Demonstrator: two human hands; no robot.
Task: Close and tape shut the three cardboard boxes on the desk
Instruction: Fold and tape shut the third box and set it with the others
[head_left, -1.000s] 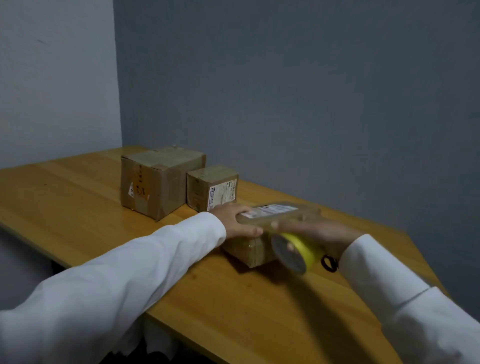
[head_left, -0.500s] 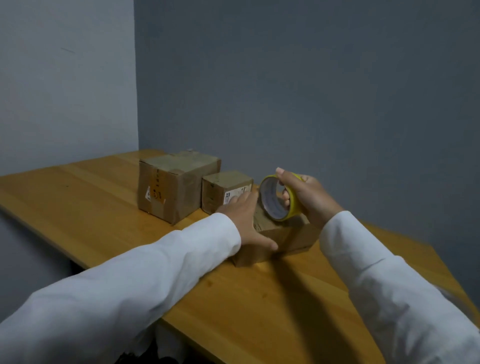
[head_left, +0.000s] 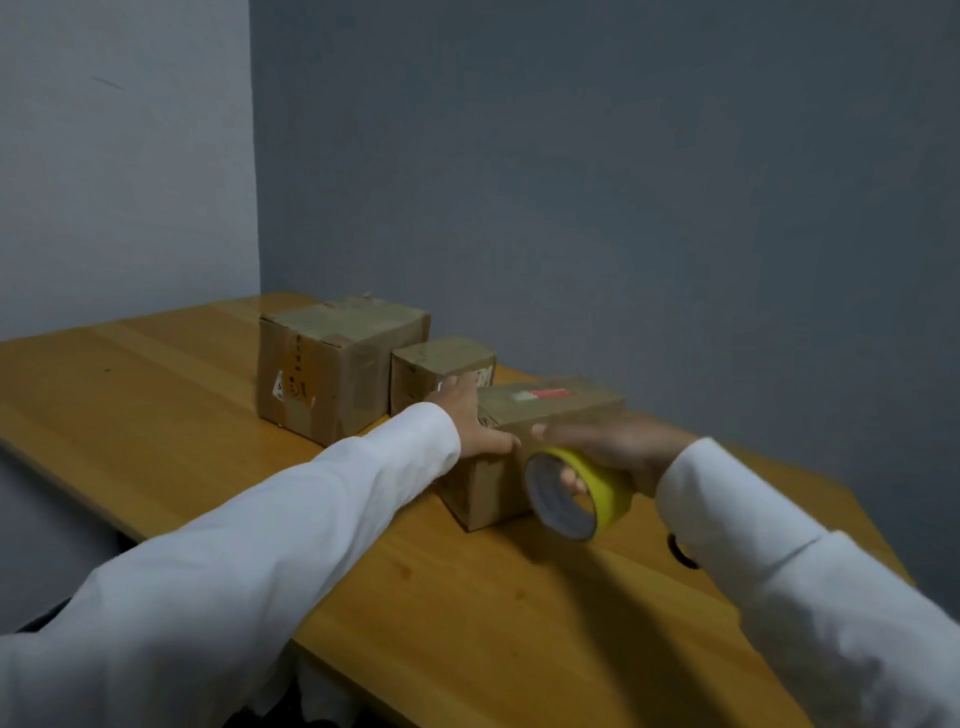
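Three closed cardboard boxes stand in a row on the wooden desk (head_left: 156, 415). The large box (head_left: 332, 369) is at the left, the small box (head_left: 436, 364) in the middle, and the near box (head_left: 545, 410), with a red-and-white label on top, at the right. My left hand (head_left: 467, 415) presses against the near box's left side, thumb along its front edge. My right hand (head_left: 608, 452) holds a yellow tape roll (head_left: 576, 493) with fingers through its core, low in front of the near box's right front face.
Grey walls meet in a corner behind the boxes. A small black ring (head_left: 680, 551) lies on the desk beside my right sleeve. The desk's front edge runs diagonally below my arms.
My right hand has brought the tape roll down from above the near box's top to its front face. My left hand has stayed on the box's left side.
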